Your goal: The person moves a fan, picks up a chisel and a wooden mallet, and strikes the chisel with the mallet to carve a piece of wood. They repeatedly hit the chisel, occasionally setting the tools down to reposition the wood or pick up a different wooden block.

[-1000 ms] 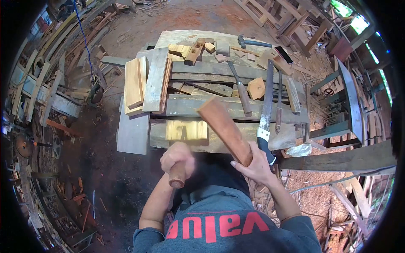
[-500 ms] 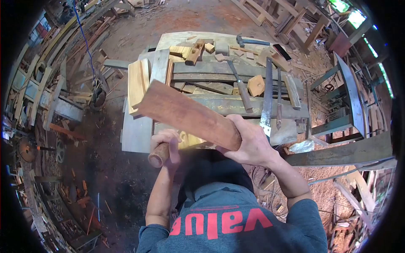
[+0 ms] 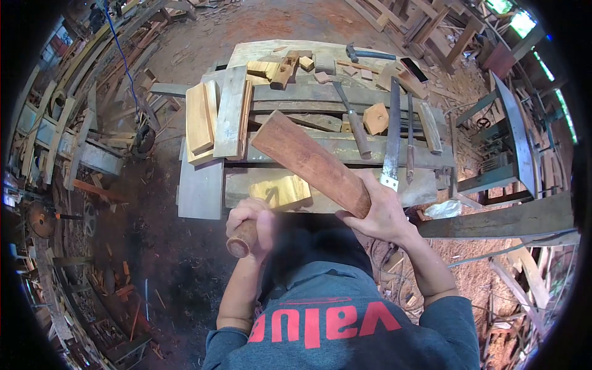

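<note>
My left hand point(image 3: 251, 223) is wrapped round the wooden handle of a chisel point(image 3: 240, 243), its butt end facing me. The narrow blade runs forward to a small yellow wood block point(image 3: 292, 190) lying at the bench's near edge. My right hand point(image 3: 383, 213) grips one end of a thick reddish-brown wooden slab point(image 3: 313, 161). The slab is held up at a slant, its far end pointing forward and left over the bench, to the right of the chisel.
On the plank bench point(image 3: 200, 191) lie a handsaw point(image 3: 392, 132), another chisel point(image 3: 354, 123), a hammer point(image 3: 370, 54), a wooden hand plane point(image 3: 285, 70) and a phone point(image 3: 414, 69). Stacked boards point(image 3: 201, 117) stand at its left. A metal-topped stand point(image 3: 513, 135) is to the right.
The slab has swung right and away from the chisel handle, uncovering the yellow block and chisel blade. My left hand has shifted slightly right with the chisel.
</note>
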A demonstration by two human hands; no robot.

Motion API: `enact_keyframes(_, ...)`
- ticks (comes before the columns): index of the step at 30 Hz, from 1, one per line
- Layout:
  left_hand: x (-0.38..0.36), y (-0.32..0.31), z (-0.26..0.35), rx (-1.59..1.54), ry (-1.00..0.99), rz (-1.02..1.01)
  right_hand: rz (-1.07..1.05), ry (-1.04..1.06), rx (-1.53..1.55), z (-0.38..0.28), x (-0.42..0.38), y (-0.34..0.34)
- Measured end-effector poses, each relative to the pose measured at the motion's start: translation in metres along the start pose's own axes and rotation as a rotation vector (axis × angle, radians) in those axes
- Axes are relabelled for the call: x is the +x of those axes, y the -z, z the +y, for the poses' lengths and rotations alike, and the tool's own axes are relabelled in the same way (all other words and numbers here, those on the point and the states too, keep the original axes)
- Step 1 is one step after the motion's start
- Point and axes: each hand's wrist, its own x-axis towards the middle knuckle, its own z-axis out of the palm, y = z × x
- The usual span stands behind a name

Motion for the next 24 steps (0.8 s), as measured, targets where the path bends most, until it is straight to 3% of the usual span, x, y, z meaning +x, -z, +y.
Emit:
enact_keyframes(6,0.005,0.0,-0.005,0.082,0.039,-0.021,-0.083,0.006,-0.02,-0.016,0.016,0.012)
enact_keyframes(9,-0.01,0.01,-0.019,0.143,0.289,0.044,-0.061,0.188,0.053,-0.054,0.033,0.035)
enact_keyframes(10,-0.015,0.016,-0.029,0.141,0.28,0.032,-0.03,0.3,0.091,-0.068,0.036,0.042)
enact_keyframes(12,-0.026,0.028,-0.057,-0.207,0.544,0.116,0.013,0.415,0.127,-0.079,0.035,0.043)
enact_keyframes(13,-0.028,0.033,-0.068,-0.38,0.674,0.156,-0.107,0.447,0.127,-0.081,0.03,0.038)
enact_keyframes(14,-0.015,0.019,-0.044,-0.183,0.588,0.061,-0.229,0.479,0.127,-0.08,0.028,0.033)
enact_keyframes(15,-0.003,0.005,-0.021,0.03,0.492,-0.016,-0.459,0.34,-0.135,-0.073,0.027,0.029)
enact_keyframes(16,0.01,-0.009,0.002,0.232,0.391,-0.068,-0.452,0.341,-0.131,-0.072,0.027,0.031)
enact_keyframes(20,0.006,-0.01,-0.008,0.255,0.329,-0.079,-0.308,0.389,-0.176,-0.099,0.034,0.057)
enact_keyframes(22,0.002,-0.001,-0.019,0.201,0.372,-0.071,-0.028,0.698,0.177,-0.114,0.026,0.056)
enact_keyframes(24,0.0,0.005,-0.02,0.183,0.402,-0.061,0.039,0.775,0.25,-0.095,0.027,0.032)
